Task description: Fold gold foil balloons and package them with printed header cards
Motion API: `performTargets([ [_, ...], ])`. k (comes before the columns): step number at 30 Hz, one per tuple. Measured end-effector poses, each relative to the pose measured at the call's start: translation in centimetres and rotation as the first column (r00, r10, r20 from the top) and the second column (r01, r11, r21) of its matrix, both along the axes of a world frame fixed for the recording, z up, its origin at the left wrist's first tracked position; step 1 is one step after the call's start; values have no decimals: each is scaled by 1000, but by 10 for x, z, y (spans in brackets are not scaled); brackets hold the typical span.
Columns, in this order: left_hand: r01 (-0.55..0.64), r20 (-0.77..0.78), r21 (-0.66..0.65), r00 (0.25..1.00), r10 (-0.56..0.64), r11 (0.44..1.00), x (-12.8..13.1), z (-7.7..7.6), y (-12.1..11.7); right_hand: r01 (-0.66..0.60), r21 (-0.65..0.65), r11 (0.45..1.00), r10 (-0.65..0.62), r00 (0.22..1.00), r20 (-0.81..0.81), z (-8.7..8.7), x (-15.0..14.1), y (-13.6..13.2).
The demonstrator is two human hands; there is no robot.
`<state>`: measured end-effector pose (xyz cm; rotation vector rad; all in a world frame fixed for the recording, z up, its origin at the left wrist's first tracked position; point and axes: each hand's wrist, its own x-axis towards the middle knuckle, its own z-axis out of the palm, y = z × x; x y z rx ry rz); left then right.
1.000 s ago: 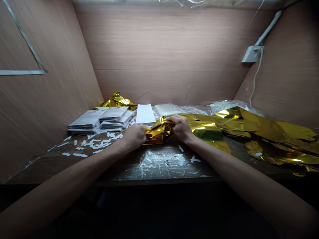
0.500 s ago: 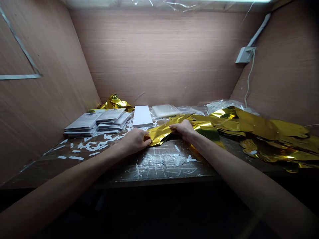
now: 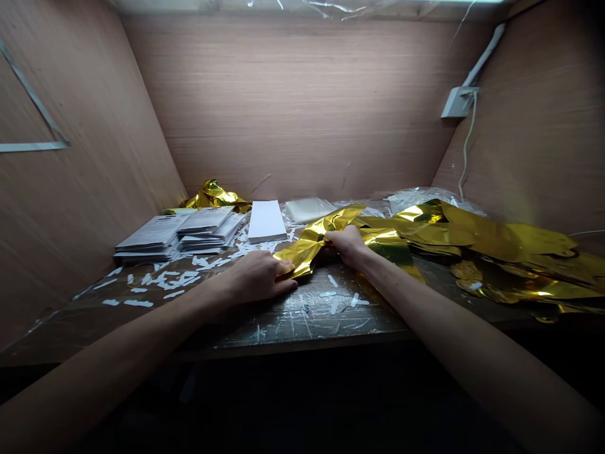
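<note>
A shiny gold foil sheet (image 3: pixel 309 246) stretches between my two hands just above the table. My left hand (image 3: pixel 258 275) pinches its near left end, fingers closed. Farther right, my right hand (image 3: pixel 347 244) is closed around the middle of the sheet, which bunches into creases at the thumb. The foil's far end sticks up beyond the right hand. Close by on the right lies a spread pile of flat gold foil pieces (image 3: pixel 486 236). A stack of white cards (image 3: pixel 267 221) stands behind the left hand.
Stacks of printed cards (image 3: pixel 154 234) sit at the left, with crumpled gold foil (image 3: pixel 212 195) behind them. Small white paper scraps (image 3: pixel 186 277) litter the scratched table (image 3: pixel 283 321). Clear plastic sleeves (image 3: pixel 309 210) lie at the back. A cable (image 3: pixel 466 157) hangs down the right wall.
The foil between my hands has become more creased and bunched, its far end now raised. My left hand has shifted slightly, its thumb now stretched along the near edge.
</note>
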<state>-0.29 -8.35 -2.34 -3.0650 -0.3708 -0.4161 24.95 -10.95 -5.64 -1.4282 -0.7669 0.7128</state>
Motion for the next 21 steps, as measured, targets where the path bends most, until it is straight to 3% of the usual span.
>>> performTargets([
  [5, -16, -75, 127, 997, 26, 992, 4, -1, -1, -29, 20, 999, 29, 999, -24, 2, 1, -1],
  [12, -114, 12, 228, 993, 114, 967, 4, -9, 3, -73, 70, 995, 76, 996, -43, 4, 0, -4],
  [21, -218, 66, 332, 976, 208, 918, 1, -13, 4, 34, -9, 999, -32, 992, 124, -1, 13, 1],
])
